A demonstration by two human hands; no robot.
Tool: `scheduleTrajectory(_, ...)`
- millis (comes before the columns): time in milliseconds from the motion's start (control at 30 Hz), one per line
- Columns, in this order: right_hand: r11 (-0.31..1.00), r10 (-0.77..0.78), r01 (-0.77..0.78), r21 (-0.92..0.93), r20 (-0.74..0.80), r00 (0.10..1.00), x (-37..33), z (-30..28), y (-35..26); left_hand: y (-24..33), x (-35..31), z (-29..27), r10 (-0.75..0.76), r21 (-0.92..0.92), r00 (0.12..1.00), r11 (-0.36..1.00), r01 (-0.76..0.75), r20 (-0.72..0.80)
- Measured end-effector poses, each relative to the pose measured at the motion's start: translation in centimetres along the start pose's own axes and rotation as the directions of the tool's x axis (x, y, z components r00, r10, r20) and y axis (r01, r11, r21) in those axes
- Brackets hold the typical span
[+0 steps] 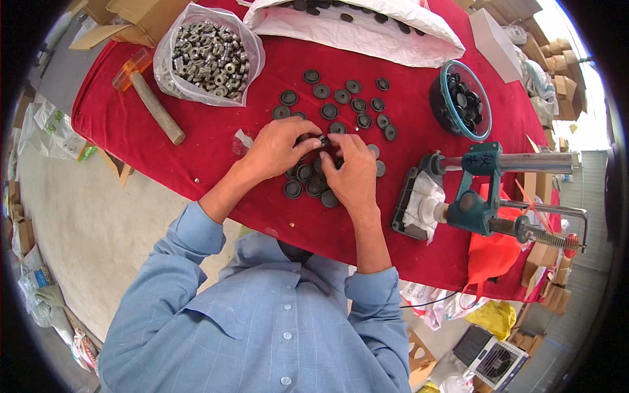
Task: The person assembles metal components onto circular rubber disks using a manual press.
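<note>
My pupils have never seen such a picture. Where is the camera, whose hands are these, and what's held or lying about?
A head-worn fisheye camera looks down, so straight edges bend. The bare left hand and right hand belong to its wearer. The left holds a small dark round part; whether the right grips it too is unclear. On the red cloth are black discs, a plastic bag of metal rings, a wooden-handled hammer, a blue-rimmed bowl of more discs and a green hand press.
</note>
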State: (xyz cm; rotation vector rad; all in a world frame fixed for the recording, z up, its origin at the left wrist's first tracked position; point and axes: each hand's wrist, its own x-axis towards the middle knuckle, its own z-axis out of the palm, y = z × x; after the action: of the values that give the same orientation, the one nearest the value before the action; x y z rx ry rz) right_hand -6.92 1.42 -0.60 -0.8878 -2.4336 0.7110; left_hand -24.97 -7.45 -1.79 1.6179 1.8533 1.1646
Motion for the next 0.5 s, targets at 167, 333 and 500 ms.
scheduleTrajectory(167, 0.995, -0.091, 0.089, -0.054, -0.043, 0.995, 0.3, 0.5, -0.7, 0.0, 0.1, 0.4, 0.07, -0.024, 0.996, 0.997, -0.071, -0.05)
scheduleTrajectory(333, 1.0, -0.01, 0.01, 0.012, 0.013, 1.0, 0.5, 0.4, -0.5, 0.0, 0.3, -0.4, -0.007, -0.07, 0.998, 0.997, 0.012, 0.069)
scheduleTrajectory(500, 0.958, 0.131, -0.088, 0.272, -0.141, 0.981, 0.7, -1.2, 0.4, -0.1, 0.5, -0.5, -0.048, -0.014, 0.998, 0.999, 0.048, 0.04)
